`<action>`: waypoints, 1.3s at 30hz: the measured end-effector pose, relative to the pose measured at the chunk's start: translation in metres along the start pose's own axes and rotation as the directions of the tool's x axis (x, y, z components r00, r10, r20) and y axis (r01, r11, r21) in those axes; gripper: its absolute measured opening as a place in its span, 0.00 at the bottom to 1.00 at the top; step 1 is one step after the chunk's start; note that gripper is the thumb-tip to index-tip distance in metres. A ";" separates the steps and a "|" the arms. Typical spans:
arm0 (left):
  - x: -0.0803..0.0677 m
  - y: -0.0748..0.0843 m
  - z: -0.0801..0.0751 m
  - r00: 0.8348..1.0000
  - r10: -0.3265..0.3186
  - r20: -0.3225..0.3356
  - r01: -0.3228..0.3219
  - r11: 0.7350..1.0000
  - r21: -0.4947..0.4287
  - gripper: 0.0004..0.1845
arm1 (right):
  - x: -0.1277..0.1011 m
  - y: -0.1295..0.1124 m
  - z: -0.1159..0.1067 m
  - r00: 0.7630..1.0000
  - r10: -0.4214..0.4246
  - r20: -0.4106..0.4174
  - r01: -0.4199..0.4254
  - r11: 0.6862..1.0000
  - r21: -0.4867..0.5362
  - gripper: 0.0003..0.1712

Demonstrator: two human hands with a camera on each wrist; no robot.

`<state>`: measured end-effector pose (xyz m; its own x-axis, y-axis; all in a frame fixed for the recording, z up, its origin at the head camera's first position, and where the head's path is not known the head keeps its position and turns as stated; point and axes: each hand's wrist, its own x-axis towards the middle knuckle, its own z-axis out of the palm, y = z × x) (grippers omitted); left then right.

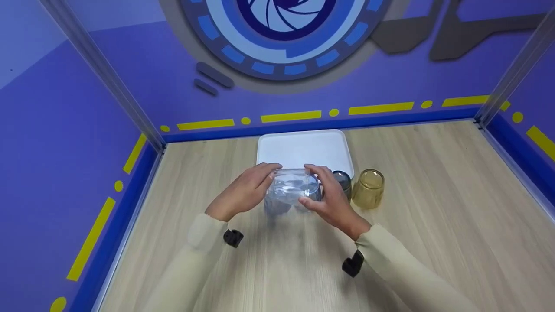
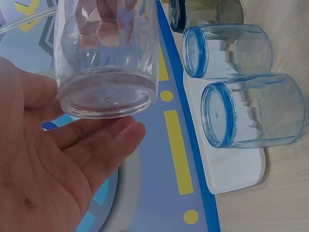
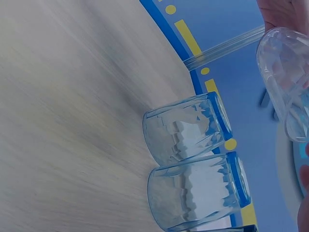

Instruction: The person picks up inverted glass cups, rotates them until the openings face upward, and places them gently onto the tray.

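Note:
Both hands hold a clear faceted glass (image 1: 291,187) on its side above the table. My left hand (image 1: 265,177) cups its base end, with the fingers (image 2: 104,140) lying under the thick bottom of the glass (image 2: 107,53). From the other side, my right hand (image 1: 313,186) grips it between thumb and fingers. The right wrist view shows the same glass (image 3: 285,79) at the upper right. Two blue-tinted glasses (image 2: 229,50) (image 2: 251,113) stand upside down on the wood just below the hands (image 3: 186,128) (image 3: 198,191).
A white tray (image 1: 303,147) lies behind the hands, against the back wall. Right of my right hand stand a dark grey glass (image 1: 343,181) and a yellow glass (image 1: 368,188). Blue walls close in the wooden table (image 1: 433,208) on three sides.

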<state>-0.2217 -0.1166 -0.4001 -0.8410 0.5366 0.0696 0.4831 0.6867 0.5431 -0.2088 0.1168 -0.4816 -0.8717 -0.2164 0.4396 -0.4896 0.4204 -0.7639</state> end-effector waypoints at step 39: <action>-0.003 0.002 0.003 0.990 0.094 0.108 -0.097 0.995 0.024 0.34 | 0.001 -0.005 -0.003 1.000 0.018 0.013 -0.019 1.000 0.024 0.39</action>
<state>-0.2178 -0.1151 -0.4019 -0.7610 0.6481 0.0297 0.5678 0.6431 0.5138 -0.2074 0.1170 -0.4759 -0.8808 -0.2197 0.4194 -0.4735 0.4027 -0.7833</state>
